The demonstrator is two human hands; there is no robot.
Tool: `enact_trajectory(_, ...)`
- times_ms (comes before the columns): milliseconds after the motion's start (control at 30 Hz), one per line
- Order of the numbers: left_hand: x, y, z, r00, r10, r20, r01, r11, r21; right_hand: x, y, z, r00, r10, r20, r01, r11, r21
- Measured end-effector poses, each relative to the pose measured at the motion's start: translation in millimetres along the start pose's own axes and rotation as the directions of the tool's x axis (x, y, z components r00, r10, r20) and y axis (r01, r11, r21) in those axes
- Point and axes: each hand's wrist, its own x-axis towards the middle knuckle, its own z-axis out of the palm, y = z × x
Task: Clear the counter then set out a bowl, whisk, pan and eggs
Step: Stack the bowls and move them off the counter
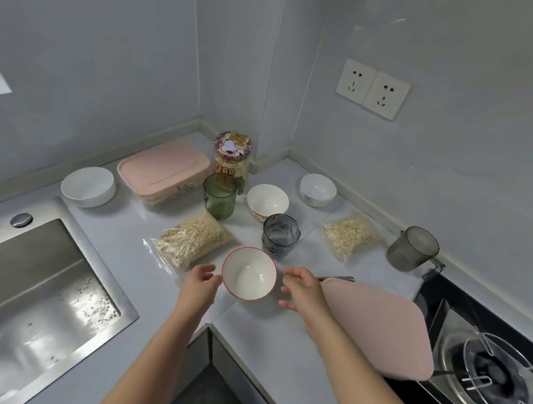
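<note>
A white bowl with a red rim [249,272] stands on the white counter [121,231] near its inner corner. My left hand [201,282] hovers just left of the bowl, fingers loosely curved and empty. My right hand [299,287] is just right of it, fingers relaxed, holding nothing. Neither hand clearly touches the bowl. Three more white bowls stand further back: one far left [87,186], one in the middle [267,202], one at the back right [318,189].
Two bags of oats [194,239] [351,235], a green cup [220,196], a dark glass [280,235], a grey jug [413,248], a pink-lidded box [163,170] and a cartoon jar [232,155] crowd the counter. A pink board [377,324] lies right. Sink [25,293] left, stove [489,369] right.
</note>
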Motion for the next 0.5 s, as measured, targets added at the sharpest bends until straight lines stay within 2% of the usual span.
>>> enact_trajectory(100, 15, 5, 9, 0.990, -0.105, 0.094, 0.105, 0.994, 0.003, 22, -3, 11, 0.994, 0.088, 0.066, -0.086, 0.996, -0.036)
enact_trajectory(267, 30, 0, 23, 0.981, -0.135, 0.141, 0.136, 0.991, 0.007, 42, 3, 30, 0.978, 0.151, 0.141, -0.123, 0.973, -0.193)
enact_trajectory(367, 34, 0, 20, 0.982, -0.124, 0.141, 0.130, 0.991, -0.034, 48, 3, 35, 0.976, 0.171, 0.134, -0.157, 0.981, -0.110)
enact_trajectory(500, 41, 9, 8, 0.961, -0.085, 0.264, 0.129, 0.980, -0.153, 46, -8, 38, 0.983, 0.116, 0.143, -0.115, 0.993, -0.014)
